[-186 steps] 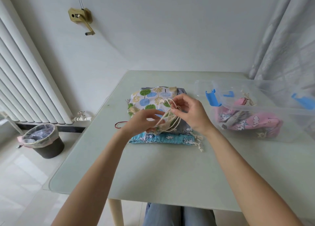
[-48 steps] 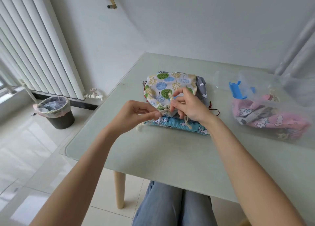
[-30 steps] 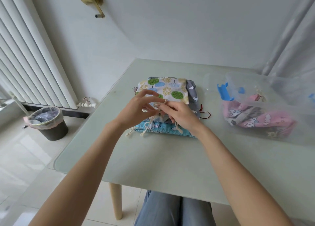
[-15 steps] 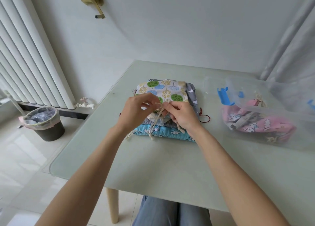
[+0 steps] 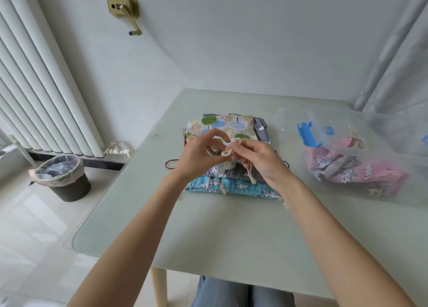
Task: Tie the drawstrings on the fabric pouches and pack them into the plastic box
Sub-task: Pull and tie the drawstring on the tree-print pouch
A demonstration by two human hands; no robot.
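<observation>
Both hands are being held close together above a stack of pouches on the counter (image 5: 208, 225). A cream drawstring (image 5: 226, 152) is being pinched between the curled fingers of the left hand (image 5: 200, 157) and those of the right hand (image 5: 260, 159), with a small loop of cord being shown between the two sets of fingertips. Two loose cord ends are being left to hang down from the hands over the stack.

The drawstring is being worked at the near end of the tree-print pouch (image 5: 228, 126) (white cloth with green, blue and yellow trees), which is being carried on top of the stack. A grey pouch (image 5: 260, 130) is being shown beneath it at its right edge, and a blue pouch (image 5: 231, 187) with white clouds is being pressed flat at the bottom, its near edge lying towards the person. A thin red cord (image 5: 170, 164) is being seen on the counter just left of the stack.

To the right, apart from the stack, a clear plastic box (image 5: 382, 158) with blue latches (image 5: 306, 134) is being rested on the counter; pink pouches (image 5: 361, 174) are being held inside it.

On the floor at left, a lined waste bin (image 5: 61, 178) is being stood near a white radiator (image 5: 39, 86). A brass crank (image 5: 126, 10) is being carried on the wall above.
</observation>
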